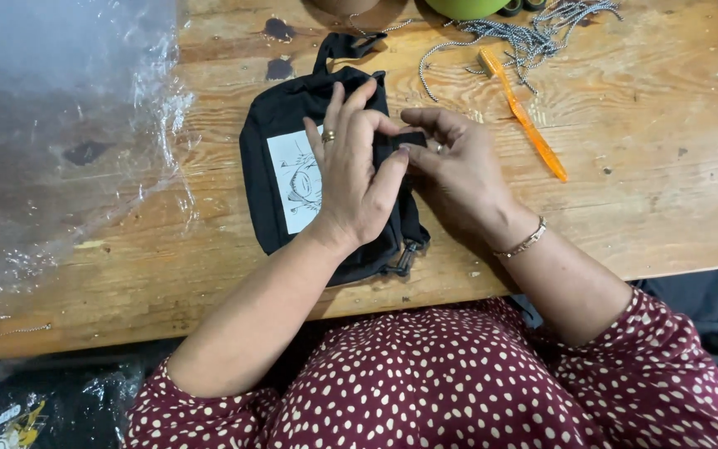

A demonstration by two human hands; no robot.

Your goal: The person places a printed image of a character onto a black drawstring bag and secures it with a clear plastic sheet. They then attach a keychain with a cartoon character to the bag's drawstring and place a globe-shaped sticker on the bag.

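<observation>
both hands meet over a black fabric pouch (pixel 326 179) lying flat on the wooden table (pixel 650 166). left hand (pixel 351 179) rests palm down across the pouch's right half, fingers loosely spread and pressing the cloth, its thumb reaching right to meet the other hand. right hand (pixel 454 170) sits just beside it at the pouch's right edge, thumb and forefinger pinched together on a small black tab or strap end (pixel 411 139) of the pouch; whether that is a zipper pull i cannot tell.

as a judgement, the work looks midway: the pouch is laid out and held steady, the small black piece is already gripped, but the pouch is not yet in any wrapper and its strap buckle (pixel 405 259) hangs loose at the near edge.

going left to right from the grip: well off to the left lies crinkled clear plastic film (pixel 60 133); directly under the left palm's left side shows the pouch's white printed patch (pixel 292 179); above and to the right lies a tangle of black-and-white cord (pixel 525 37); to the right, apart from the right hand, lies an orange plastic tool (pixel 525 116), slanting away.
</observation>
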